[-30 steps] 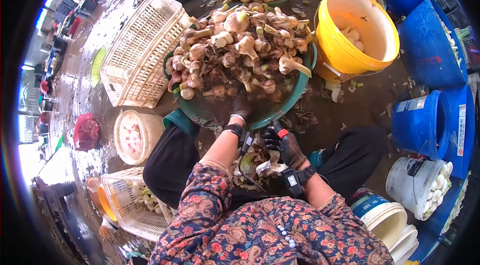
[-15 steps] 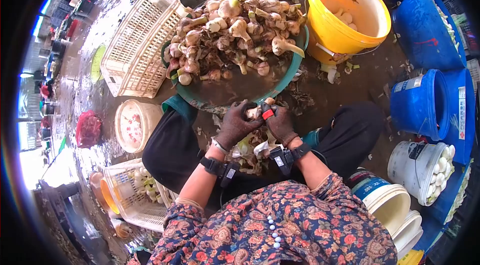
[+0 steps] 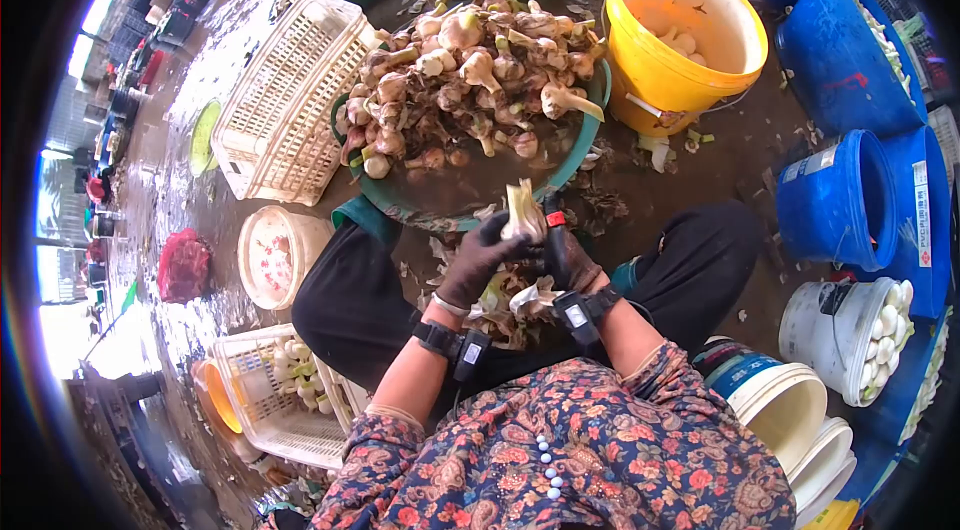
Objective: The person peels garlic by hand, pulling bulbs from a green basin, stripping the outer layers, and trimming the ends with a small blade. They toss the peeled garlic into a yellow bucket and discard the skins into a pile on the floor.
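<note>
Between my two dark-gloved hands is a garlic bulb (image 3: 524, 214) with its pale, trimmed stalk pointing up. My left hand (image 3: 482, 258) is wrapped round its left side. My right hand (image 3: 569, 255) is closed against its right side, with a red band round a finger and a dark tip extending above it. Just beyond my hands stands a green basin (image 3: 470, 222) heaped with unpeeled garlic bulbs (image 3: 470, 80), their skins brown and muddy. Below my hands, between my legs, lies a pile of pale peelings and leaf scraps (image 3: 512, 302).
A yellow bucket (image 3: 640, 40) with a few white bulbs stands right of the basin. White crates (image 3: 290, 100) and a white bucket (image 3: 282, 255) are at left. Blue buckets (image 3: 835, 205) and a white bucket of cleaned garlic (image 3: 825, 335) line the right. Scraps litter the wet floor.
The garlic bulb has been turned, and its stalk now points up between my hands. My fingers have shifted round it. The view has tilted slightly.
</note>
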The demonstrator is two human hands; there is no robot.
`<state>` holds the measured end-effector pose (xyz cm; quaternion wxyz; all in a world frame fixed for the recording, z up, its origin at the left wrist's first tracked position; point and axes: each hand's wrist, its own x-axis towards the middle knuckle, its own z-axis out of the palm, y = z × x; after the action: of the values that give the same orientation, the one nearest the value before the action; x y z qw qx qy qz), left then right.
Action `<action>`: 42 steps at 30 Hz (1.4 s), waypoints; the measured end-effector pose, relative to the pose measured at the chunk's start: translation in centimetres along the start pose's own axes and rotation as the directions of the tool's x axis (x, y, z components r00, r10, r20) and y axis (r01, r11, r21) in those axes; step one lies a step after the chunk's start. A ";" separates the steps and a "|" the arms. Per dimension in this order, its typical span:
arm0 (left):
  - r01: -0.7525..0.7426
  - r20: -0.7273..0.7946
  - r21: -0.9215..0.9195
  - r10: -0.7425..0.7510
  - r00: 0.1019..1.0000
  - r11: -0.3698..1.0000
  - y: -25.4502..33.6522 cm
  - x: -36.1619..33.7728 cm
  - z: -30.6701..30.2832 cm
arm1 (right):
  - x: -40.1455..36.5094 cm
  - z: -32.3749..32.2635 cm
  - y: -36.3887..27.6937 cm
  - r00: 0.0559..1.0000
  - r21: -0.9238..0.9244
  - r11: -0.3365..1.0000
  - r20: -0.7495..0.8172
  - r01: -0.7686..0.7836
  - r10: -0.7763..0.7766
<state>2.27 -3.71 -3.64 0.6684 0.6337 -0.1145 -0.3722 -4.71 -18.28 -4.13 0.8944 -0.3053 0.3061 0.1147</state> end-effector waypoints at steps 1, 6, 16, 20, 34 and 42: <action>-0.037 0.054 0.175 0.028 0.998 0.984 -0.4 0.0 0.2 | -0.7 0.0 -0.3 0.994 0.017 0.996 0.074 -0.085 0.083; -0.324 0.011 0.750 0.478 0.878 0.577 1.6 -0.3 0.3 | 0.3 0.0 -0.4 0.994 -0.579 0.813 -0.041 0.059 -0.101; 0.135 -0.126 -0.106 -0.148 0.981 0.985 0.3 -1.0 -1.6 | 0.4 -0.6 -1.5 0.913 -0.574 0.747 0.392 0.337 -0.110; 0.167 -0.055 -0.319 -0.194 0.979 0.933 1.0 -2.1 -0.8 | -0.7 0.0 -2.5 0.856 -0.352 0.877 0.503 0.327 -0.118; 0.169 -0.274 -0.141 -0.202 0.940 0.976 2.4 -2.9 -0.9 | -1.2 1.8 -0.9 0.536 -0.713 -0.264 0.675 0.650 -0.507; 0.167 -0.218 -0.180 -0.205 0.954 0.969 1.6 -3.6 -1.0 | 0.4 0.4 1.3 0.799 -0.782 0.301 0.379 0.546 -0.466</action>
<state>0.94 -0.70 -1.18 0.6876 0.6259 0.0558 -0.3638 -4.75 -17.06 -4.74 0.6156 -0.7856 0.0574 -0.0232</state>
